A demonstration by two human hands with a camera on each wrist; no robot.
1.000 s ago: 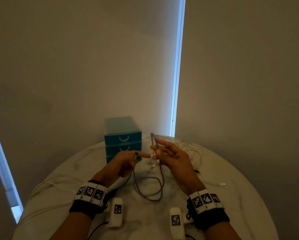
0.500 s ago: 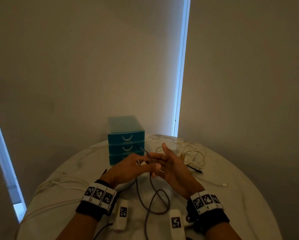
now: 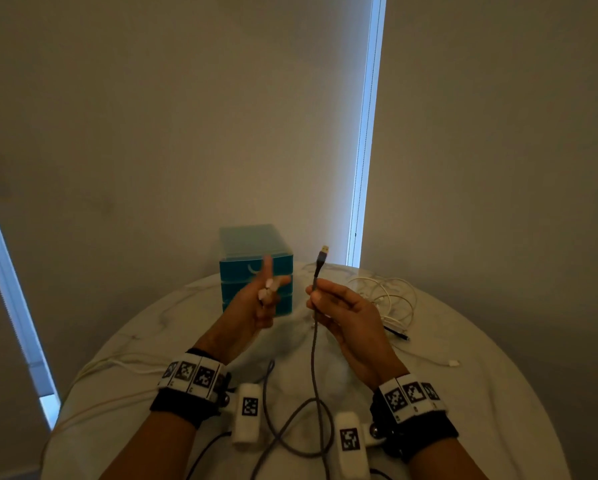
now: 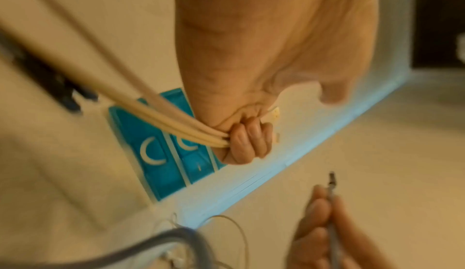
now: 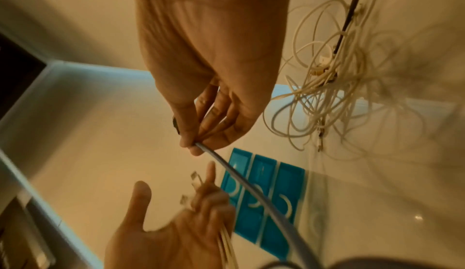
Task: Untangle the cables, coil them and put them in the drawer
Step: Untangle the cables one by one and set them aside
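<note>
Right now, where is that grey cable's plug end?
In the head view the grey cable rises from the right hand, its plug above the fingers, right of the blue drawers.

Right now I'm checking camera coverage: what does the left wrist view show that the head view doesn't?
Only the left wrist view shows the left hand gripping several white cable strands. Only the head view shows the gray cable's plug pointing up and its slack looped on the table. Both show the teal drawer unit and the right hand holding the gray cable.
</note>
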